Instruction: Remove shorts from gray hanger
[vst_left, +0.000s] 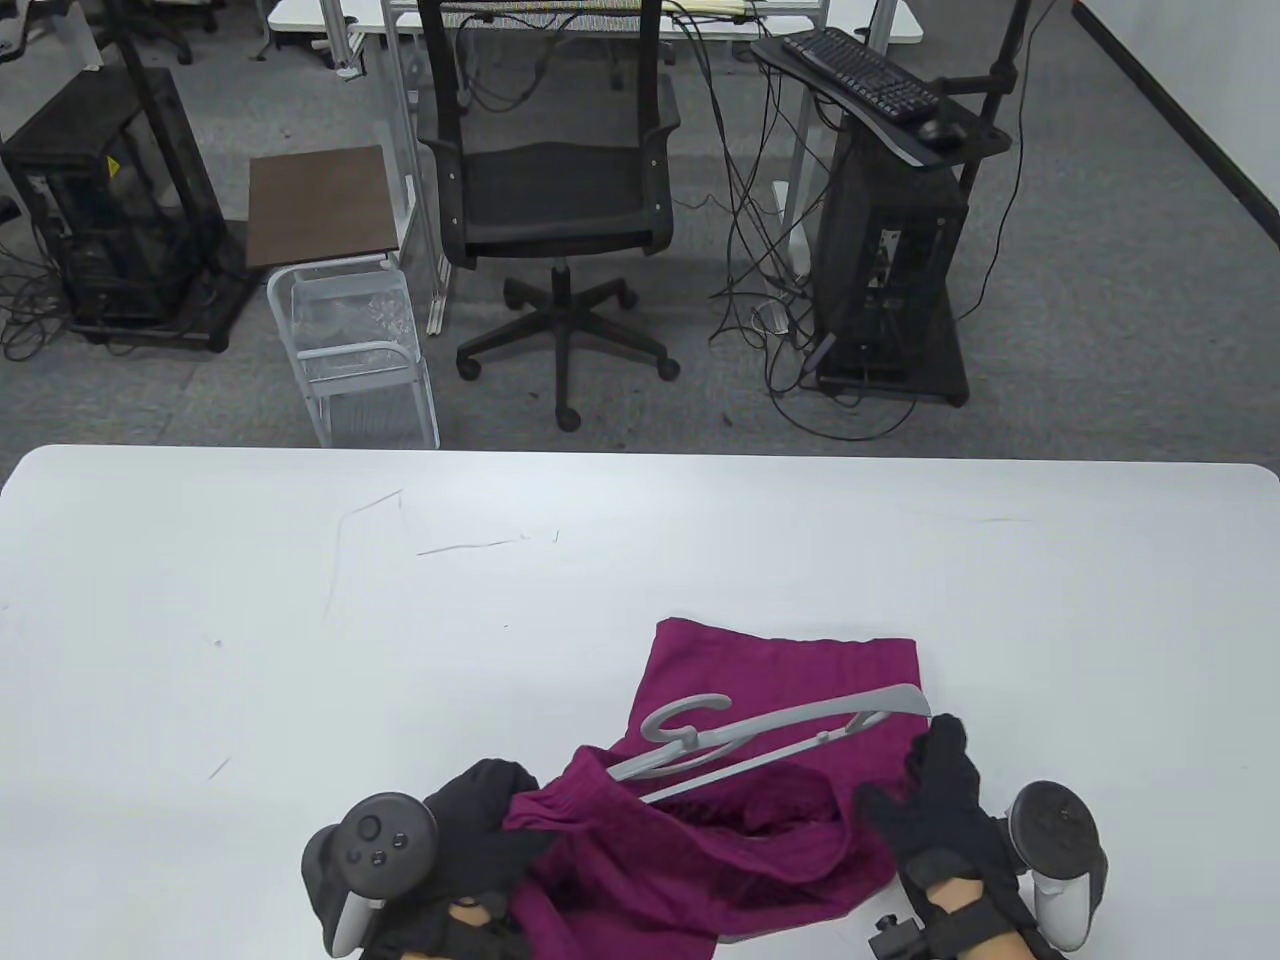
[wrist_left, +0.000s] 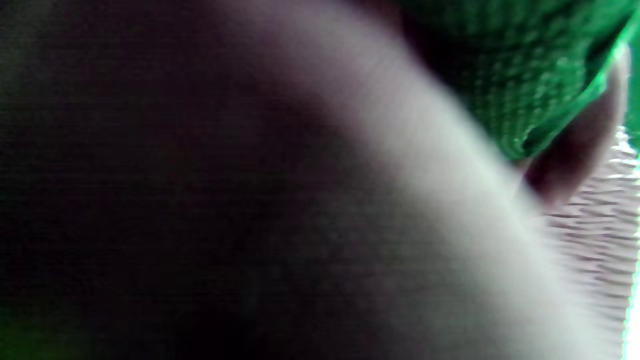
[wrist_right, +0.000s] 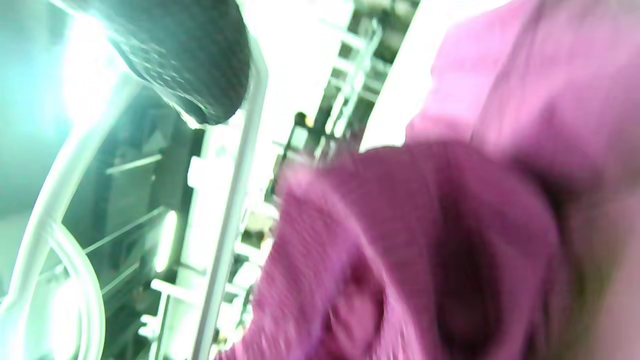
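Note:
Magenta shorts (vst_left: 780, 665) lie crumpled on the white table (vst_left: 300, 650) at the near centre-right. The gray hanger (vst_left: 780, 722) lies across them, hook to the left, its lower bar running under a fold of fabric. My left hand (vst_left: 505, 815) grips the shorts' left edge. My right hand (vst_left: 925, 775) lies spread on the shorts, its fingers touching the hanger's right end. The right wrist view shows a gloved fingertip (wrist_right: 200, 65) beside the hanger's bars (wrist_right: 227, 200), with the shorts (wrist_right: 450, 225) close up. The left wrist view is blurred and dark.
The table stretches bare to the left and far side, with faint pen marks (vst_left: 400, 530). Beyond its far edge stand an office chair (vst_left: 555, 190), a small wire cart (vst_left: 350, 350) and computer stands (vst_left: 890, 250).

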